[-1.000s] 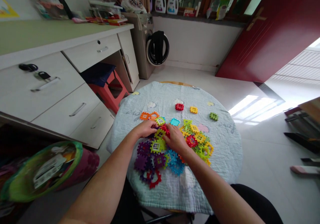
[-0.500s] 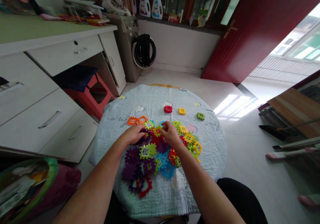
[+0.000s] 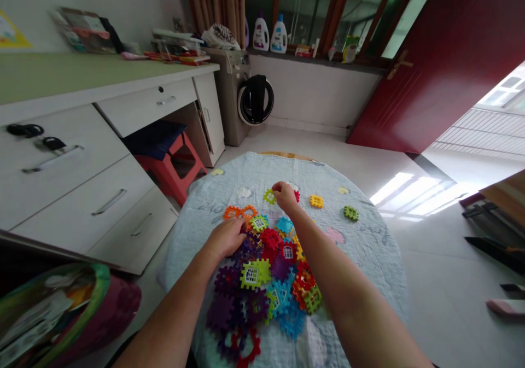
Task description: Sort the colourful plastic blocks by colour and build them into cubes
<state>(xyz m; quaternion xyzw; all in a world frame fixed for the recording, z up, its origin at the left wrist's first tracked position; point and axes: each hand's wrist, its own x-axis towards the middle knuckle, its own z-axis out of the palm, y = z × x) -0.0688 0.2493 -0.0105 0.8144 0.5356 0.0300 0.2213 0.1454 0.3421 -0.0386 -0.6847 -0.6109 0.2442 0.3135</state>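
My right hand [image 3: 284, 196] is closed in a pinch at the right edge of a yellow-green interlocking building block [image 3: 269, 196], beyond the pile. Just behind those fingers, a red block [image 3: 297, 196] is partly hidden. My left hand [image 3: 228, 238] rests at the pile's left edge with its fingers curled; what they hold, if anything, is hidden. Orange blocks [image 3: 232, 212] and a yellow-green window block [image 3: 259, 223] lie close to its fingertips. Purple [image 3: 221, 311], blue [image 3: 292, 320] and red blocks [image 3: 271, 238] overlap in the heap below. My right forearm covers the heap's right side.
A yellow block [image 3: 316, 201] and a green block [image 3: 351, 212] lie apart on the cloth-covered round table [image 3: 369, 264]. A filled bin [image 3: 107, 286] stands at the lower left. A red stool [image 3: 174, 174] is under the desk [image 3: 123, 86]; a washing machine [image 3: 238, 94] stands behind.
My right hand has moved from the pile to the far side of the table, with a yellow-green block now at its fingers. My left hand stays at the pile. The view has shifted.
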